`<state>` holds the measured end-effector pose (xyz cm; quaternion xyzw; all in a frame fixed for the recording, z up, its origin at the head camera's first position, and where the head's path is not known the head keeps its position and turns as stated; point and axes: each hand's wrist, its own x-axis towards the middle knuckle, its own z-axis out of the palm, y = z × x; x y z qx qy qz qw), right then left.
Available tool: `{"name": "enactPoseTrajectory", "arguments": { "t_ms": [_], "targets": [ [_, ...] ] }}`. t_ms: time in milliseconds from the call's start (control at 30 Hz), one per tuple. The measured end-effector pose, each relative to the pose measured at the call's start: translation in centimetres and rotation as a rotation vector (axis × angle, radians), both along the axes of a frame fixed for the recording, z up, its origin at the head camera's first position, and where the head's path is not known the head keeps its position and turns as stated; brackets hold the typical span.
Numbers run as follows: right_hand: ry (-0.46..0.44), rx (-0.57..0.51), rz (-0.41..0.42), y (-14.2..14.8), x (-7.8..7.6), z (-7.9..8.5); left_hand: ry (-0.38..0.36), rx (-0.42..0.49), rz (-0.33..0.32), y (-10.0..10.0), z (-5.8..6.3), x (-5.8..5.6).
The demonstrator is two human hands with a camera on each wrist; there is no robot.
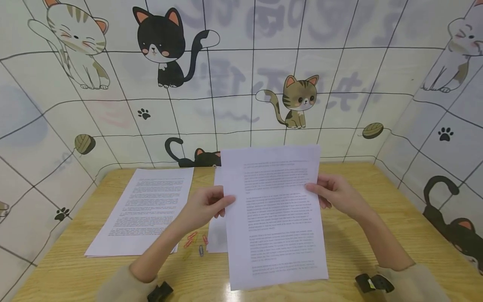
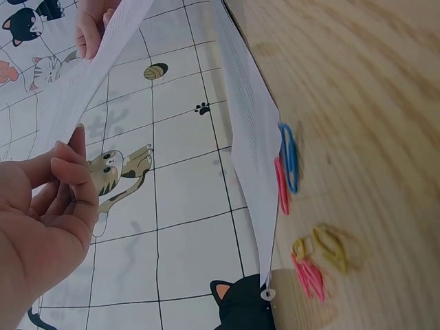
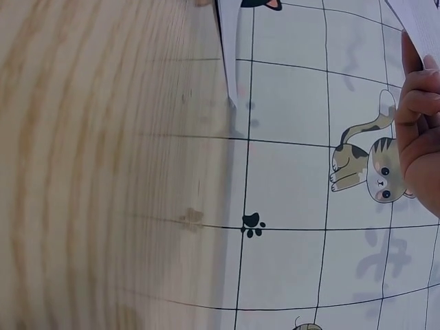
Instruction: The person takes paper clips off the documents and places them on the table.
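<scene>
Both hands hold up a printed sheet of paper (image 1: 279,218) in the head view, lifted above the table and facing me. My left hand (image 1: 209,203) pinches its left edge, thumb in front and fingers behind. On the opposite edge, my right hand (image 1: 337,195) pinches it the same way. Whether it is one sheet or several cannot be told. More white paper (image 1: 216,241) lies on the table, mostly hidden behind the raised sheet. In the left wrist view, the left hand (image 2: 51,199) grips the edge of the paper (image 2: 82,89).
A stack of printed paper (image 1: 147,209) lies at the left of the wooden table (image 1: 358,243). Several paper clips, among them a blue clip (image 1: 201,250) and a red clip (image 1: 205,239), lie between the papers. A cat-patterned wall covering (image 1: 234,113) encloses the back and sides.
</scene>
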<state>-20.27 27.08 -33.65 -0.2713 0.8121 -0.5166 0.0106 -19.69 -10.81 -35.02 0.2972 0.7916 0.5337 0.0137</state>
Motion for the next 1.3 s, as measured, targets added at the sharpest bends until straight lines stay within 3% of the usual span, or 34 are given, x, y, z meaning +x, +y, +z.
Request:
{"name": "enactPoseTrajectory", "arguments": {
  "t_ms": [200, 533, 867, 1100, 1300],
  "targets": [
    [-0.003, -0.01, 0.005, 0.3, -0.2, -0.1, 0.009, -0.005, 0.072, 0.5, 0.1, -0.1],
    [-0.013, -0.007, -0.018, 0.6, -0.3, 0.0, 0.024, 0.019, 0.125, 1.3, 0.3, -0.9],
    [-0.001, 0.004, -0.056, 1.4, -0.2, -0.1, 0.037, 0.045, 0.11, 2.4, 0.3, -1.9],
    [0.028, 0.004, -0.07, 2.1, -0.2, -0.5, 0.009, 0.084, 0.116, 3.3, 0.7, -2.5],
    [0.021, 0.026, -0.191, 2.6, 0.2, -0.6, -0.024, 0.124, 0.074, 4.1, 0.8, -2.7]
  ]
}}
